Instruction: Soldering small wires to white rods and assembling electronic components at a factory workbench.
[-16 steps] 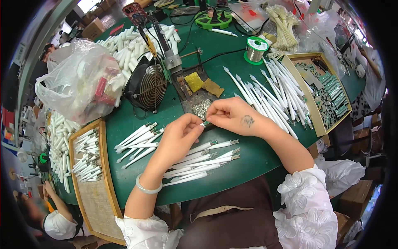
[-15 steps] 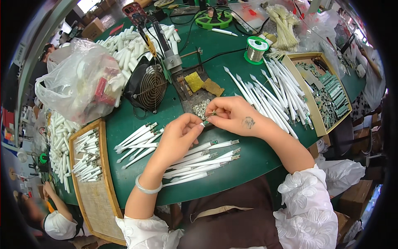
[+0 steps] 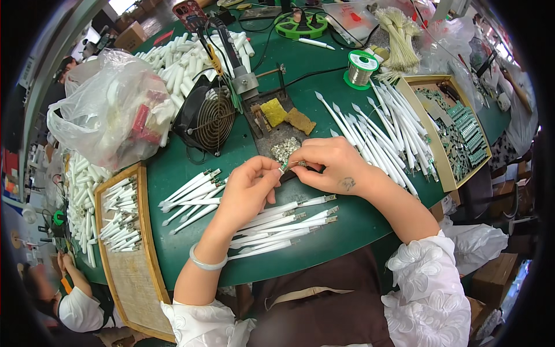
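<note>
My left hand (image 3: pixel 250 184) is closed in a pinch at the middle of the bench. Between its fingertips a small white end with a bit of green shows; the rest of that piece is hidden by the hand. Fingertip to fingertip with it, my right hand (image 3: pixel 333 166) pinches a tiny part too small to make out. Just beyond the fingers lies a heap of small metal pieces (image 3: pixel 285 149). Below my left hand is a row of white sticks (image 3: pixel 272 222) with metal ends, and another bunch of such sticks (image 3: pixel 193 194) lies to its left.
Behind stand a round black fan (image 3: pixel 207 118), yellow sponges (image 3: pixel 273 112) and a solder spool (image 3: pixel 361 69). White flame-tipped sticks (image 3: pixel 376 136) and a box of circuit boards (image 3: pixel 457 130) lie right. A wooden-framed tray (image 3: pixel 136 283) and plastic bag (image 3: pixel 110 113) are left, with a co-worker (image 3: pixel 84 306) beyond.
My right hand has shifted slightly right and down, its fingers still meeting the left fingertips. The left hand stays almost in place. The whole view has moved a little.
</note>
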